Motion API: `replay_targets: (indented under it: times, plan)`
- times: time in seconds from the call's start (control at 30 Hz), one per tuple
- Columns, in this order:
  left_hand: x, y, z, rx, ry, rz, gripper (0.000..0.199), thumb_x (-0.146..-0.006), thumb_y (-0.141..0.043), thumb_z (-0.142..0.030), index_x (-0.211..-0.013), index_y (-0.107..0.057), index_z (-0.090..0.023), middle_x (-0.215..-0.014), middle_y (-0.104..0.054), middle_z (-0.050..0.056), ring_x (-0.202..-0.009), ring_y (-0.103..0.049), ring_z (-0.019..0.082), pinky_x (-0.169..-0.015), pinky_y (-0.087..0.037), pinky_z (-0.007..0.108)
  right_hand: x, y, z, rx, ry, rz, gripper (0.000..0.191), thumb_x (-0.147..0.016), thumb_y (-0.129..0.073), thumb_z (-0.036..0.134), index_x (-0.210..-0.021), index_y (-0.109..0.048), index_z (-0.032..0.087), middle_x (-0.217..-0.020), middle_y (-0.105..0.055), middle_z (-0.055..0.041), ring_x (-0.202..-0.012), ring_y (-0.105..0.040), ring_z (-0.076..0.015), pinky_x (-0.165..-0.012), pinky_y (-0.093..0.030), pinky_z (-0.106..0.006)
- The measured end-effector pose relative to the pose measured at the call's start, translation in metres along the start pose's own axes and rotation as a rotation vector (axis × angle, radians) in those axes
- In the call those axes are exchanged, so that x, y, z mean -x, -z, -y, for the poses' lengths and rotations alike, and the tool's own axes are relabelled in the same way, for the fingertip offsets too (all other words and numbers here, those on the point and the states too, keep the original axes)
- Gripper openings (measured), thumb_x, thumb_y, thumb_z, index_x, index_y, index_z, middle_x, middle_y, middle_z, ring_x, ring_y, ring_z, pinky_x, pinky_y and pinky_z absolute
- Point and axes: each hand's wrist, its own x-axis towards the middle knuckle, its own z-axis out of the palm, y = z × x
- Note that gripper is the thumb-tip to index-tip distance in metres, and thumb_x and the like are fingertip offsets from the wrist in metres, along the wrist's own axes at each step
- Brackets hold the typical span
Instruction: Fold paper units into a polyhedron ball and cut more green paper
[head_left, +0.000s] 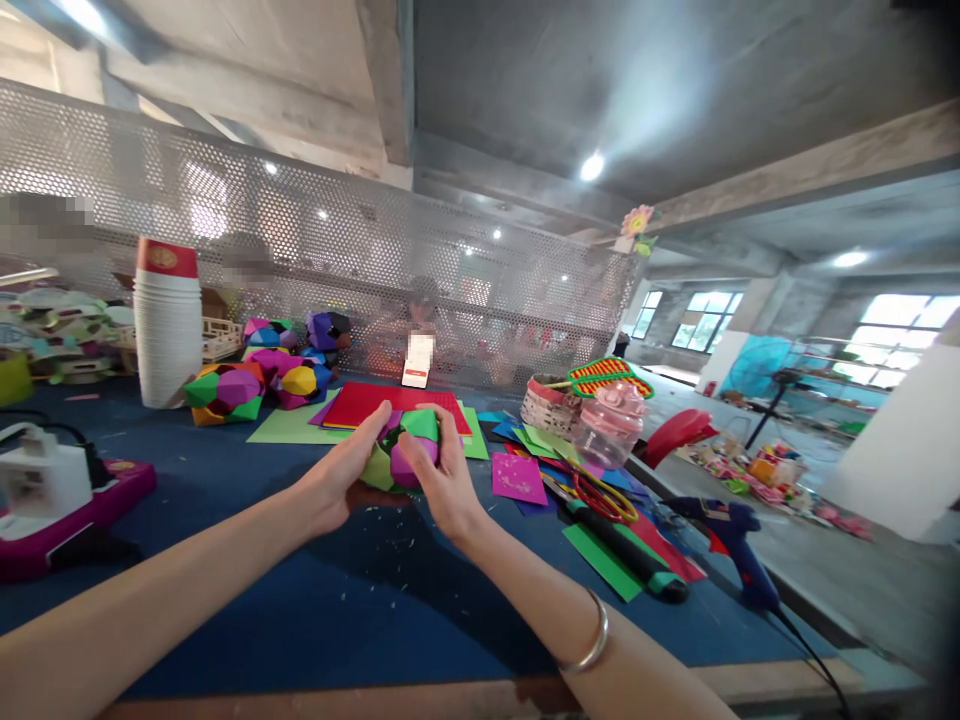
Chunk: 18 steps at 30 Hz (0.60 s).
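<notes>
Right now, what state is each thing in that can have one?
Paper ball: held in both hands, dark gap visible
Left hand: curled against the ball
Right hand: gripping the ball, thumb across it
Phone: upright, screen lit
Cups: nested in a stack
Pink-lidded jar: lid on
Red sheet: lying flat
Glue gun: cord attached; heat cannot be told
Ceiling lamp: lit

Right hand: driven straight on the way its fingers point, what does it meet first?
The faceted green-and-purple ball, already against the right hand. Past that, probably the flat rectangular red sheet, though depth is unclear and the hand might pass above it.
</notes>
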Motion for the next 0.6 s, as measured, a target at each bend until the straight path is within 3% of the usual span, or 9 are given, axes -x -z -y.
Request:
replay_targets:
  times: [0.07, 0.17, 0.23, 0.3, 0.4, 0.53, 0.6]
  plan:
    - [-0.002, 0.003, 0.001, -0.056, -0.018, 0.046, 0.058, -0.082, -0.066, -0.070, -0.110, -0.073, -0.019, -0.077, -0.076, 0.006, -0.069, -0.072, 0.025, -0.060, -0.063, 0.039, -0.002, 0.000, 0.000, -0.039, -0.034, -0.014, 0.038, -0.080, -0.072, 0.045, -0.113, -0.063, 0.028, -0.103, -0.067, -0.0030, -0.105, -0.061, -0.0260, -0.091, -0.051, -0.039]
    - [-0.009, 0.007, 0.005, -0.212, -0.129, 0.084, 0.069, -0.083, -0.059, -0.075, -0.130, -0.064, -0.025, -0.116, -0.075, 0.012, -0.093, -0.073, 0.032, -0.064, -0.063, 0.042, -0.007, -0.003, -0.003, -0.163, -0.140, -0.077, 0.030, -0.080, -0.069, 0.043, -0.103, -0.059, 0.027, -0.088, -0.064, 0.0020, -0.086, -0.062, -0.0197, -0.079, -0.052, -0.032]
    - [-0.014, 0.009, 0.008, -0.338, -0.289, 0.029, 0.067, -0.086, -0.057, -0.072, -0.139, -0.056, -0.032, -0.144, -0.061, 0.010, -0.119, -0.065, 0.035, -0.080, -0.061, 0.043, -0.010, -0.005, -0.004, -0.319, -0.282, -0.107, 0.028, -0.079, -0.069, 0.043, -0.098, -0.055, 0.027, -0.078, -0.062, 0.0052, -0.075, -0.062, -0.0177, -0.071, -0.052, -0.030]
    - [-0.019, 0.009, 0.011, -0.421, -0.436, -0.029, 0.063, -0.090, -0.056, -0.067, -0.143, -0.053, -0.033, -0.156, -0.050, 0.007, -0.141, -0.048, 0.034, -0.104, -0.050, 0.044, -0.011, -0.007, -0.005, -0.465, -0.437, -0.105, 0.028, -0.078, -0.069, 0.042, -0.097, -0.053, 0.028, -0.073, -0.061, 0.0067, -0.070, -0.064, -0.0179, -0.067, -0.053, -0.030]
    - [-0.022, 0.008, 0.015, -0.409, -0.534, 0.002, 0.059, -0.093, -0.054, -0.062, -0.142, -0.053, -0.030, -0.155, -0.050, 0.008, -0.148, -0.039, 0.030, -0.118, -0.035, 0.041, -0.009, -0.009, -0.006, -0.545, -0.516, -0.078, 0.035, -0.082, -0.067, 0.051, -0.104, -0.056, 0.027, -0.082, -0.068, 0.0033, -0.078, -0.070, -0.0208, -0.071, -0.056, -0.033]
    - [-0.020, 0.003, 0.022, -0.349, -0.641, 0.042, 0.047, -0.096, -0.051, -0.055, -0.132, -0.058, -0.025, -0.135, -0.064, 0.006, -0.127, -0.058, 0.025, -0.103, -0.048, 0.032, -0.005, -0.009, -0.007, -0.543, -0.373, -0.060, 0.052, -0.085, -0.065, 0.063, -0.122, -0.056, 0.028, -0.111, -0.072, -0.0013, -0.107, -0.070, -0.0216, -0.085, -0.055, -0.034]
    - [-0.020, 0.001, 0.026, -0.340, -0.695, -0.003, 0.041, -0.097, -0.051, -0.052, -0.127, -0.059, -0.025, -0.128, -0.066, 0.005, -0.120, -0.060, 0.023, -0.097, -0.049, 0.029, -0.003, -0.010, -0.008, -0.537, -0.339, -0.082, 0.051, -0.084, -0.068, 0.060, -0.123, -0.055, 0.029, -0.110, -0.072, 0.0004, -0.111, -0.068, -0.0207, -0.088, -0.054, -0.032]
